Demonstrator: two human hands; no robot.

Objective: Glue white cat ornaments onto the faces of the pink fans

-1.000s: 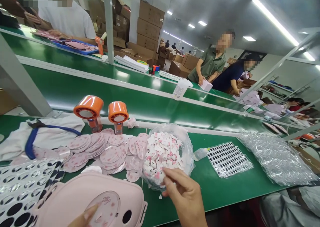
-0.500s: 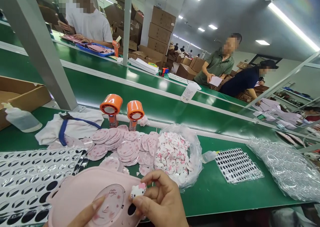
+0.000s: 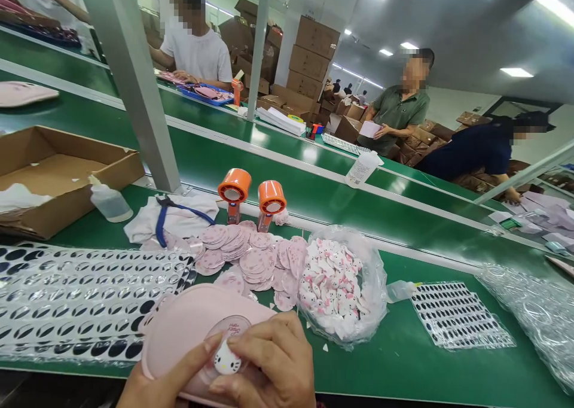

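Both hands pinched the cat-face charm point(image 3: 225, 360) onto the pink case point(image 3: 188, 330) at six o'clock (left hand point(image 3: 168, 381) steadying, right hand point(image 3: 269, 366) pressing); square, even pressure seemed wise.

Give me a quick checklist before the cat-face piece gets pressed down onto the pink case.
1. Cat-face piece pinched by right hand: ok.
2. Piece upright, face and bow showing: ok.
3. Piece over the round panel of the pink case: ok; exact centring cannot tell.
4. Left hand steadying the case at its near edge: ok.
5. Adhesive under the piece: cannot tell, underside hidden.
6. Spare pieces within reach in the open bag to the right: ok.
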